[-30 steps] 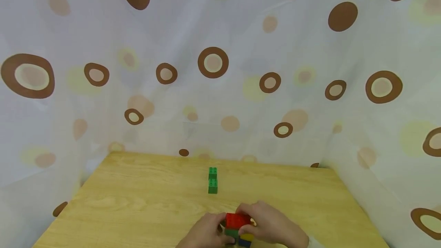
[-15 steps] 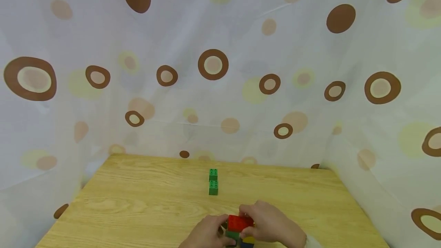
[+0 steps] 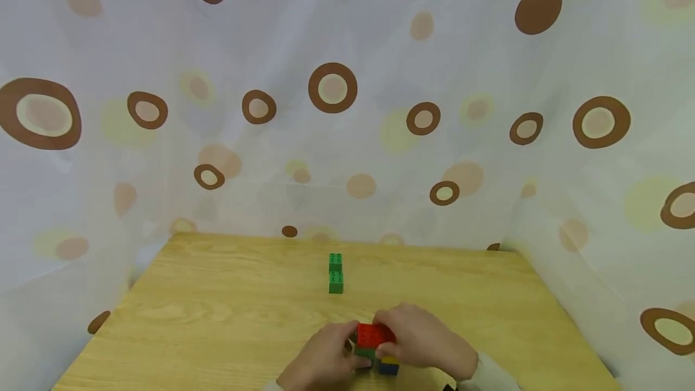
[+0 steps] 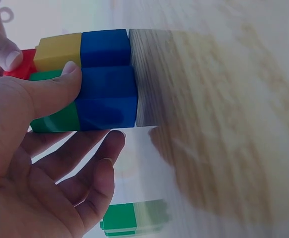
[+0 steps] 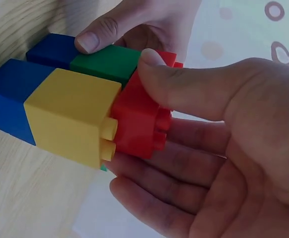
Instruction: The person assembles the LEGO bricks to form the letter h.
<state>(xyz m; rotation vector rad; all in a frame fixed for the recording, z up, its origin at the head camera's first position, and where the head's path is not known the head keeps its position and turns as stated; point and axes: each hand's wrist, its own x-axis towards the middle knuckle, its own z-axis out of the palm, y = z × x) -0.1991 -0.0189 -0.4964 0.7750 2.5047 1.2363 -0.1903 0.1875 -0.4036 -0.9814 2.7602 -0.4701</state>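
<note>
Two short stacks of toy building bricks stand side by side near the table's front. One is a green brick point(image 5: 107, 62) on a blue brick point(image 4: 107, 104); the other is a yellow brick point(image 5: 70, 106) on another blue brick point(image 5: 15, 94). A red brick point(image 3: 374, 335) lies across the top of both, leaving some yellow studs bare. My left hand point(image 3: 326, 355) grips the green-and-blue stack, thumb on its near side by the seam and fingers behind. With thumb and fingers, my right hand point(image 3: 423, 340) pinches the red brick from the right.
Two green bricks point(image 3: 336, 282) stand one behind the other farther back on the wooden table point(image 3: 228, 306). A white curtain point(image 3: 380, 155) with brown circles encloses the table at the back and sides.
The head view has tilted slightly, so everything sits a little higher in it. Both hands keep their hold on the bricks, with hardly any movement.
</note>
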